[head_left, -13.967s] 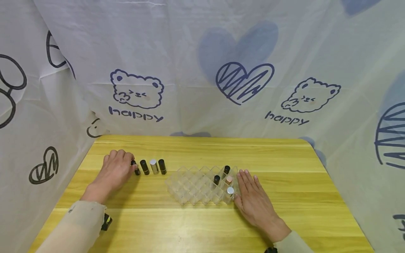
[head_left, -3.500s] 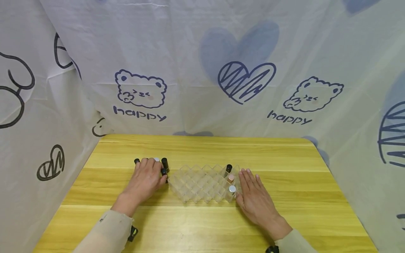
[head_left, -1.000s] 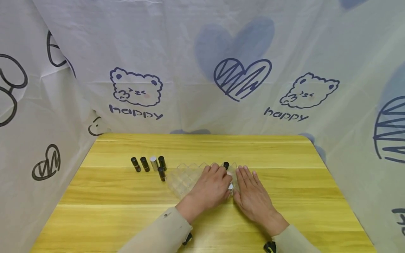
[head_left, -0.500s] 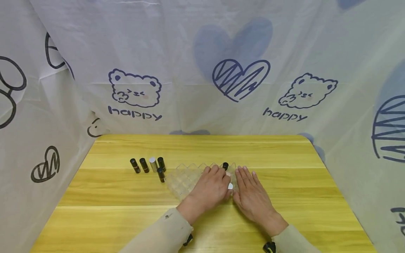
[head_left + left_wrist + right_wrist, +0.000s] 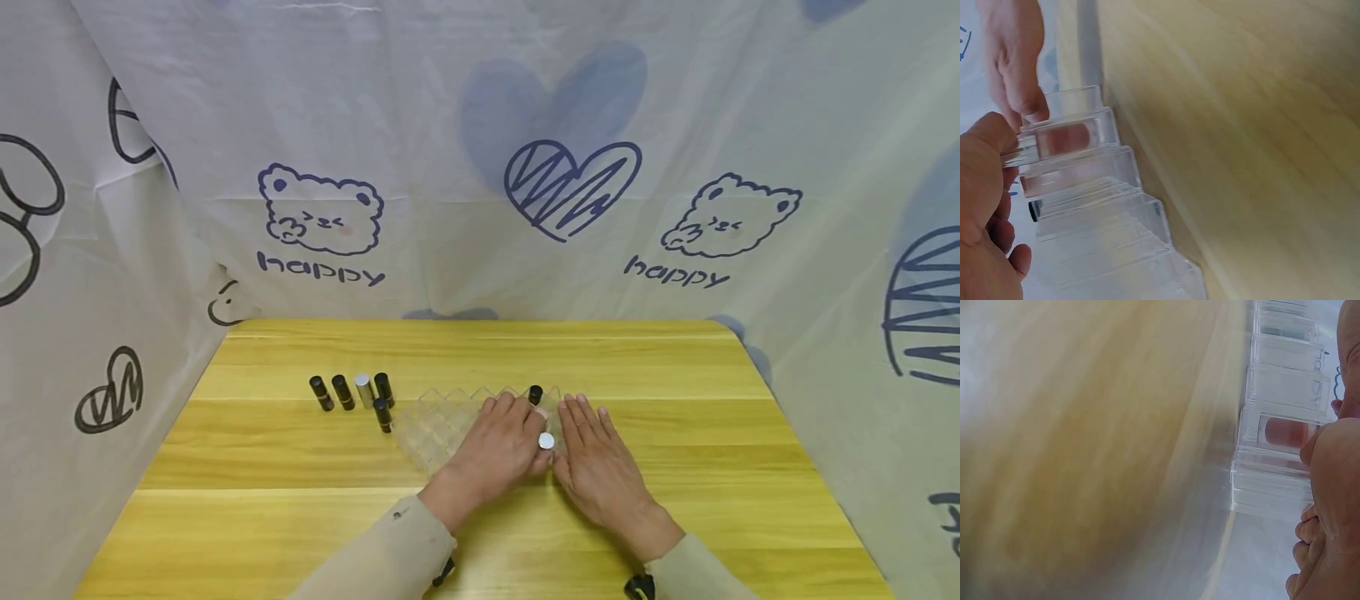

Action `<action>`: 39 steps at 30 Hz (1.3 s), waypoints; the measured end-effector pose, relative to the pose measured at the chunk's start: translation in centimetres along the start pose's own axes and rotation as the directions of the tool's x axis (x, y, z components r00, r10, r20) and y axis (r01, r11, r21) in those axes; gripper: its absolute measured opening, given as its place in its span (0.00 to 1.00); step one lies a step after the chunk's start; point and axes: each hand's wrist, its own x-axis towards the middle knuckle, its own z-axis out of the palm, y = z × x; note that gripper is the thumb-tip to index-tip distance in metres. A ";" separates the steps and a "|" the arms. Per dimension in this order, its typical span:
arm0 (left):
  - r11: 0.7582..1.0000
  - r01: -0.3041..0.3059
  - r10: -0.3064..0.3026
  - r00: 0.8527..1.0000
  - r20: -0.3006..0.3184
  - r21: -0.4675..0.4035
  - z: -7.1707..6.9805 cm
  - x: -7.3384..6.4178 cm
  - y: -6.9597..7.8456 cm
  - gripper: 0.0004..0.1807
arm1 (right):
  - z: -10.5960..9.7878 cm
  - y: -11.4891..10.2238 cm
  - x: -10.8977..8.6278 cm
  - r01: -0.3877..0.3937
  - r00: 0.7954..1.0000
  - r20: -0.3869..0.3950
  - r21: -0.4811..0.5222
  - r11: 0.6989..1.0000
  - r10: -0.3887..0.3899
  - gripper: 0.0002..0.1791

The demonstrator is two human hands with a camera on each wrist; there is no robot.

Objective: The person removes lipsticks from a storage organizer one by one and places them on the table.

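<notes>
My left hand [image 5: 495,442] reaches over the right part of a clear acrylic lipstick organizer [image 5: 435,421] with diamond-shaped compartments. Its thumb and finger pinch the silver cap of a lipstick [image 5: 546,441] at the near right corner. In the left wrist view the reddish lower part of that lipstick [image 5: 1066,139] shows through the clear wall, still inside its compartment. My right hand [image 5: 600,467] lies with straight fingers along the organizer's right end. A black lipstick [image 5: 536,395] stands in a back compartment. A pink-capped lipstick [image 5: 542,413] is mostly hidden by my left fingers.
Left of the organizer, a row of black lipsticks [image 5: 342,392] and one silver lipstick [image 5: 363,389] stands on the wooden table [image 5: 300,517]. Another black lipstick [image 5: 382,414] stands in front of the row's right end. Printed cloth [image 5: 450,250] hangs behind and at both sides.
Earlier my left hand set a black lipstick from the organizer beside the left row. It then moved right to the silver-capped lipstick and stays there over the last second. My right hand keeps its place.
</notes>
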 end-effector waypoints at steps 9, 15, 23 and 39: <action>0.997 -0.028 0.028 1.000 0.008 0.073 0.5 -0.1 0.1 0.16 | -0.1 -0.1 0.0 -0.002 1.000 0.002 0.002 1.000 0.002 0.37; 0.995 -0.028 0.025 0.999 0.028 0.096 0.3 -0.1 0.1 0.17 | -0.1 0.0 0.1 0.001 1.000 -0.002 0.001 1.000 -0.001 0.37; 0.996 -0.029 0.026 0.999 0.033 0.083 0.3 0.1 0.0 0.16 | -0.1 0.0 0.0 0.005 1.000 -0.004 -0.004 1.000 -0.005 0.37; 0.996 -0.050 0.047 0.998 0.044 0.070 -2.2 0.7 -0.1 0.16 | 0.0 0.1 0.0 0.011 1.000 -0.010 -0.014 1.000 -0.011 0.37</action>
